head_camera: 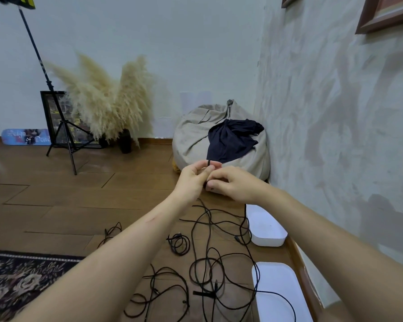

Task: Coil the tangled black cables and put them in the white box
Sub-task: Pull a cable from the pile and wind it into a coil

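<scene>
Black cables (207, 263) lie on the brown wooden floor (56, 196); the box (266, 226) is white, the rug (21, 280) dark and floral.

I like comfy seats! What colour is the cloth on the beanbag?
Dark navy: the cloth lies on the beige beanbag. The head view shows it.

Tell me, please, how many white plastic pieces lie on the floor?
2. An open box lies by the right wall, and a flat piece, perhaps its lid, lies nearer the camera at the bottom edge. More may lie out of view.
</scene>
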A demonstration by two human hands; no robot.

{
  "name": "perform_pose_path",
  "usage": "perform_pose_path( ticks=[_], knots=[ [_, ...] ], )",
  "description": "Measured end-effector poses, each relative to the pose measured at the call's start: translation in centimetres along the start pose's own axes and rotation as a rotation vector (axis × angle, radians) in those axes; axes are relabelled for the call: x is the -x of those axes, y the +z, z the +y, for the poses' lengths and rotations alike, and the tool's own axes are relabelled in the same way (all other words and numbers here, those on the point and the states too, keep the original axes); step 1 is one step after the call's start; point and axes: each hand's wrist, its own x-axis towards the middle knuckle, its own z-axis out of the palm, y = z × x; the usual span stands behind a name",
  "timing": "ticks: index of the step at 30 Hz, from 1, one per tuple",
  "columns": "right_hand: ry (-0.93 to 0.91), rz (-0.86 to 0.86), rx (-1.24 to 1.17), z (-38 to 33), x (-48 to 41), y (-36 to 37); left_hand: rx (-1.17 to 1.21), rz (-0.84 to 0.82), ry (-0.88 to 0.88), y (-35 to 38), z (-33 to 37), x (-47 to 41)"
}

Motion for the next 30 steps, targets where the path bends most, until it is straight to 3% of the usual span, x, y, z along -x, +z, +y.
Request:
perform_pose_path(
  ticks=[8, 16, 30],
  knots=[
    [-0.004, 0.233, 0.151, 1.0, 0.6, -1.0, -0.153, -0.207, -0.062, -0.8, 0.3, 0.3],
    [-0.003, 0.283, 0.142, 1.3, 1.1, -1.3, 0.010, -0.381, -0.219, -1.2, 1.2, 0.7],
    [0.059, 0.305, 0.155, 1.6, 1.2, -1.2, -0.054, -0.372, -0.267, -1.4, 1.3, 0.5]
  ],
)
